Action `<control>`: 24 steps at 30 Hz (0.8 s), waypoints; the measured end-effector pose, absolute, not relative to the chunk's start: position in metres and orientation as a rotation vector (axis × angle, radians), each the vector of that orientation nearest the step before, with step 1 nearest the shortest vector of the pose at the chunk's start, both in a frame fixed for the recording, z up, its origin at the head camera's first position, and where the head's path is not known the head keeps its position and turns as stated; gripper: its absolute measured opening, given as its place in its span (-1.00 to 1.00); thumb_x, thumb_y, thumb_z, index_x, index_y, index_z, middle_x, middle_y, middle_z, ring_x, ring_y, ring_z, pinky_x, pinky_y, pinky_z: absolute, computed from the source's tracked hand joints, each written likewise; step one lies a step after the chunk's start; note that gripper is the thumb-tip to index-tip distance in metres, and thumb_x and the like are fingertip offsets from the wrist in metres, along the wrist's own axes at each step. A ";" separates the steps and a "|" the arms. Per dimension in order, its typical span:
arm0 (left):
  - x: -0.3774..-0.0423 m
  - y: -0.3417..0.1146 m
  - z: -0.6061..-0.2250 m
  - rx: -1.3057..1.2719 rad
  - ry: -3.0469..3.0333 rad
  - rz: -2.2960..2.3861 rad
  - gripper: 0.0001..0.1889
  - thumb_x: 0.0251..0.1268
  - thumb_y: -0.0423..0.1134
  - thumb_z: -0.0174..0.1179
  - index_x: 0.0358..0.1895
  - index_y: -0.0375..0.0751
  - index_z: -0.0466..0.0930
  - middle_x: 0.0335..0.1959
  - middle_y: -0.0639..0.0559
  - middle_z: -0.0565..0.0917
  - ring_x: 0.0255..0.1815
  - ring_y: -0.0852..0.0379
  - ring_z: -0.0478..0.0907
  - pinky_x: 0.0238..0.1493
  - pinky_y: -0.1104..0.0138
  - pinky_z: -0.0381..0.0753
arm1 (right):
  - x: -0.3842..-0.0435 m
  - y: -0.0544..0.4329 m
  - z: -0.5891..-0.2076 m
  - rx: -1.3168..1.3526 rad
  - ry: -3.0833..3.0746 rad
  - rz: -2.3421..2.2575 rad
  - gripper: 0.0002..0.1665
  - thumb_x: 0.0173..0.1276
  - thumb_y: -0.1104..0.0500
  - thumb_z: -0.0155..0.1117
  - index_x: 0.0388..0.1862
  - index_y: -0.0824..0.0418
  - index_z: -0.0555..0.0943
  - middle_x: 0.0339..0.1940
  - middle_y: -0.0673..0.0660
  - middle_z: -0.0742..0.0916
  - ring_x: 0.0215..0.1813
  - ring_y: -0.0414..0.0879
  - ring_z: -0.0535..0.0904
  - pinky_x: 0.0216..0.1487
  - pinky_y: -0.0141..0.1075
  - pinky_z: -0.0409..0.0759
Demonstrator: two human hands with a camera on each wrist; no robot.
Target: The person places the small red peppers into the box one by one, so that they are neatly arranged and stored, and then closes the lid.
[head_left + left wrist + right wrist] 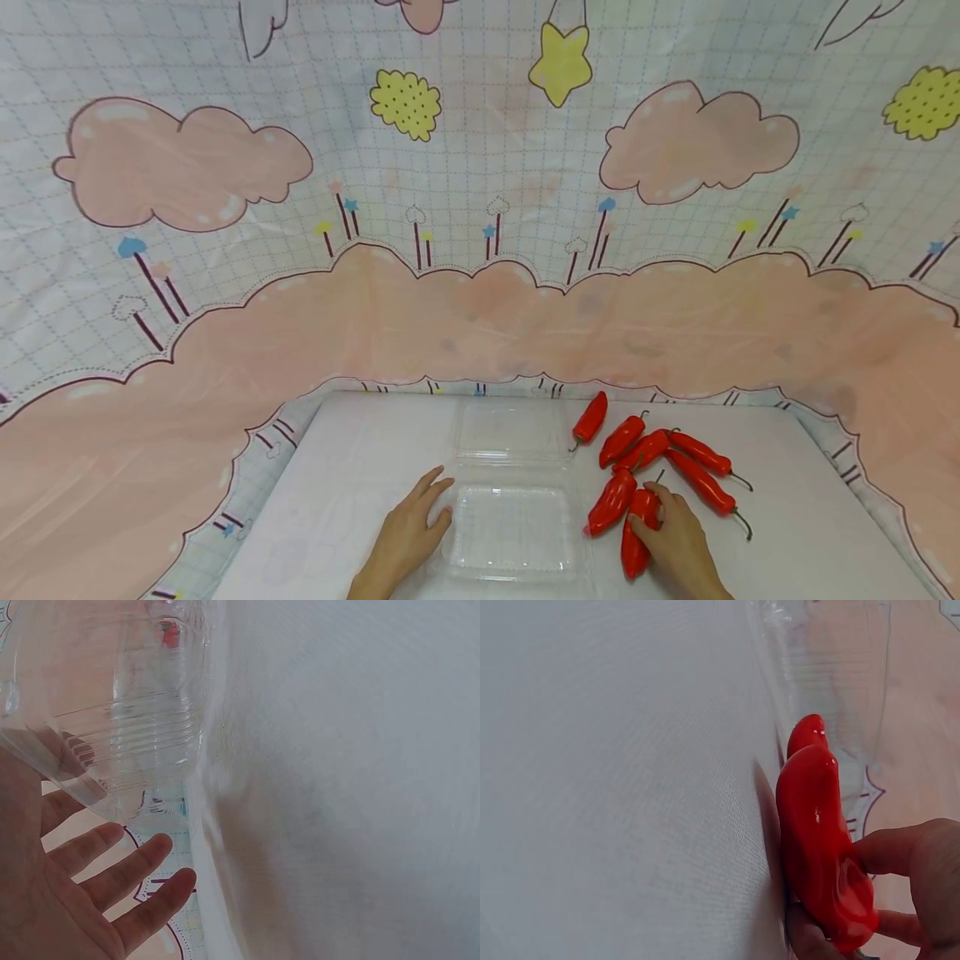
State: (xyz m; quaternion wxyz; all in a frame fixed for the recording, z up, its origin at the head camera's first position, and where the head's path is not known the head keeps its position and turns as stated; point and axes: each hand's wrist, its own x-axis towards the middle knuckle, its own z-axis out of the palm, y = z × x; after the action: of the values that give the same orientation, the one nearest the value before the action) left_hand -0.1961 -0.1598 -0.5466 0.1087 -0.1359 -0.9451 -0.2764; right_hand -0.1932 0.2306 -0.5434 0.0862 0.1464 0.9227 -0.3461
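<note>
My right hand [681, 537] holds a red pepper [635, 552] near its stem end, on the white table. In the right wrist view, thumb and fingers lie on opposite sides of this pepper [810, 825], and a second red one shows behind its tip. To its left lies another red pepper [611, 504]. A clear plastic clamshell box [517, 575] lies unfolded between the hands, its lid [512, 429] laid back on the far side. Beside the box's left wall is my left hand [408, 529], fingers spread and holding nothing; whether it touches the wall I cannot tell.
More red peppers lie beyond my right hand: one near the lid [591, 418], two overlapping [643, 452], and two with long stems at the right [701, 482]. A patterned cloth [480, 325] rises behind the white table [315, 483].
</note>
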 end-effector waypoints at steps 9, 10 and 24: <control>-0.197 -0.161 -0.548 -0.410 -2.777 -0.817 -0.58 0.32 -0.17 0.20 0.24 -0.05 0.55 0.39 -0.04 0.46 0.01 -0.11 0.69 -0.08 -0.03 0.69 | -0.190 0.237 -0.539 0.480 2.716 -1.142 -0.05 0.28 -0.07 0.38 0.49 0.25 0.17 0.22 0.41 0.41 -0.07 0.10 0.48 -0.22 -0.24 0.68; -0.197 -0.161 -0.548 -0.410 -2.774 -0.810 -0.58 0.31 -0.16 0.20 0.24 -0.05 0.55 0.39 -0.04 0.47 0.03 -0.12 0.69 -0.08 -0.03 0.69 | -0.190 0.238 -0.538 0.486 2.710 -1.152 -0.05 0.28 -0.08 0.38 0.49 0.24 0.16 0.22 0.40 0.41 -0.07 0.09 0.48 -0.24 -0.26 0.67; -0.197 -0.160 -0.547 -0.417 -2.769 -0.812 -0.59 0.31 -0.18 0.20 0.23 -0.06 0.56 0.38 -0.05 0.48 -0.03 -0.10 0.70 -0.12 -0.03 0.69 | -0.188 0.243 -0.528 0.396 2.751 -1.204 -0.04 0.27 -0.06 0.40 0.51 0.22 0.17 0.24 0.35 0.50 -0.01 0.07 0.53 -0.18 -0.21 0.72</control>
State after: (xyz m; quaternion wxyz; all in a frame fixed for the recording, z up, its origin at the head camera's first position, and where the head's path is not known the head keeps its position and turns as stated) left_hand -0.1968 -0.1605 -0.5474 0.1128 -0.1420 -0.9436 -0.2768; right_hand -0.1883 0.2433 -0.5280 0.0562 0.1306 0.9068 -0.3969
